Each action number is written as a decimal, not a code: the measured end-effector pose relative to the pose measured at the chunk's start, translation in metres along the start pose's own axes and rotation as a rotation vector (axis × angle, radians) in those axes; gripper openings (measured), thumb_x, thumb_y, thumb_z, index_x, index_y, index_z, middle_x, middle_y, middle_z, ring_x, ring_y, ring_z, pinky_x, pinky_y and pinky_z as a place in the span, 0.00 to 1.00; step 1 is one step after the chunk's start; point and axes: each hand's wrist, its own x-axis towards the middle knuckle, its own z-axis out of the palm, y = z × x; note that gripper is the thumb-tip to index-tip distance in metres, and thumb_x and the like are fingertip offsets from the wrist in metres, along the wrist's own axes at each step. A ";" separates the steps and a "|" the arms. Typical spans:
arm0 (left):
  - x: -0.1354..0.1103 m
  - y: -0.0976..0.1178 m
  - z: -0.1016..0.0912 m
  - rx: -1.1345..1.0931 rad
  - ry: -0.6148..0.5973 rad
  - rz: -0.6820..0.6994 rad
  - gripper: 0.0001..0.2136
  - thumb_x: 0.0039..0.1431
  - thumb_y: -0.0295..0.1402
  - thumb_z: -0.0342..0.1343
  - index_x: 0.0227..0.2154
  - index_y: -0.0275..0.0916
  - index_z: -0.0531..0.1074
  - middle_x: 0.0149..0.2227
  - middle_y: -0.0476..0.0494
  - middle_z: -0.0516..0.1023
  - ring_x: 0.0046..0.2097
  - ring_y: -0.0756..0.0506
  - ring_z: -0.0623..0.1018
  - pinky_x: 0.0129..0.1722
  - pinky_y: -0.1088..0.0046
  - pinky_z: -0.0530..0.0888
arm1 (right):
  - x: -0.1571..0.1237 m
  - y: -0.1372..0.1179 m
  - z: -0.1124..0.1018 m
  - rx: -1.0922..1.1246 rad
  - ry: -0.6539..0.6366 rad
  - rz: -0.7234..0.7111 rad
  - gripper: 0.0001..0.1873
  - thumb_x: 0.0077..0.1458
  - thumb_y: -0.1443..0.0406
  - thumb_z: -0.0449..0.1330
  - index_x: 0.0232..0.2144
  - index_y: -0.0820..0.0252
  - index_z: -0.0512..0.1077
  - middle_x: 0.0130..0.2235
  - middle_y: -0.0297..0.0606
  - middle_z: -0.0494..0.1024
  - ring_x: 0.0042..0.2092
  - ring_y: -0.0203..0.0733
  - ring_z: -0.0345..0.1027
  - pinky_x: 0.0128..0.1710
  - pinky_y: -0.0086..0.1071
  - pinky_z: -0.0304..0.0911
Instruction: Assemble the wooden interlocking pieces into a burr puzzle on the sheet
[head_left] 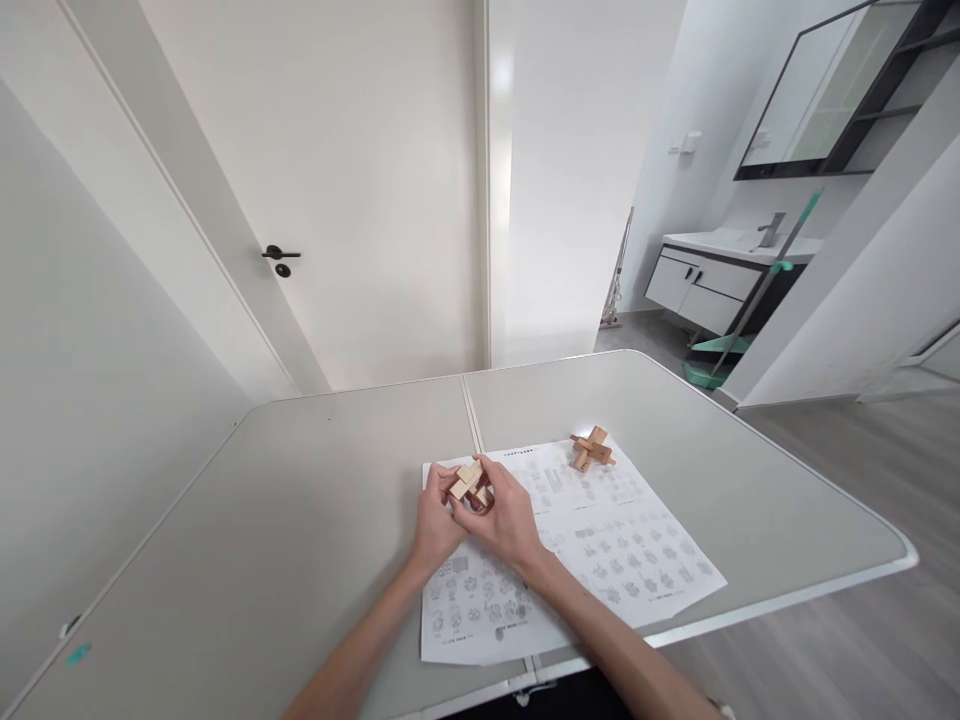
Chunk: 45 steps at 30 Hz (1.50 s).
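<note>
Both hands meet over a printed instruction sheet (pixel 600 545) on a grey folding table (pixel 262 540). My left hand (pixel 435 520) and my right hand (pixel 504 515) are closed together on a small cluster of pale wooden puzzle pieces (pixel 469 482), held just above the paper. The fingers of both hands pinch the blocks from either side. A second wooden puzzle (pixel 592 448), an assembled burr-shaped cross, rests on the sheet's far right part, apart from my hands.
A seam runs down the table's middle (pixel 471 420). A white door with a black handle (pixel 279 256) stands behind the table. To the right a doorway opens on a vanity with a sink (pixel 720 270) and a green mop (pixel 757 290).
</note>
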 end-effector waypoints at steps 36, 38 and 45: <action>0.000 0.006 -0.005 0.149 -0.031 0.057 0.26 0.46 0.24 0.65 0.51 0.42 0.74 0.47 0.44 0.82 0.48 0.41 0.81 0.47 0.68 0.77 | 0.007 -0.004 -0.010 0.107 -0.107 0.145 0.16 0.52 0.59 0.65 0.42 0.57 0.71 0.37 0.40 0.78 0.38 0.47 0.72 0.37 0.36 0.67; 0.000 0.007 -0.007 0.091 -0.060 0.012 0.27 0.46 0.26 0.67 0.52 0.42 0.72 0.46 0.44 0.82 0.46 0.42 0.81 0.46 0.68 0.78 | 0.012 0.003 -0.019 0.321 -0.235 0.192 0.16 0.57 0.54 0.63 0.42 0.57 0.70 0.37 0.38 0.78 0.36 0.45 0.72 0.37 0.36 0.67; 0.003 0.012 -0.010 -0.138 -0.262 -0.075 0.29 0.49 0.33 0.72 0.54 0.39 0.70 0.42 0.42 0.81 0.43 0.43 0.81 0.47 0.64 0.79 | 0.022 0.021 -0.042 0.796 -0.449 0.353 0.23 0.62 0.43 0.56 0.34 0.55 0.65 0.24 0.26 0.65 0.25 0.35 0.58 0.28 0.31 0.58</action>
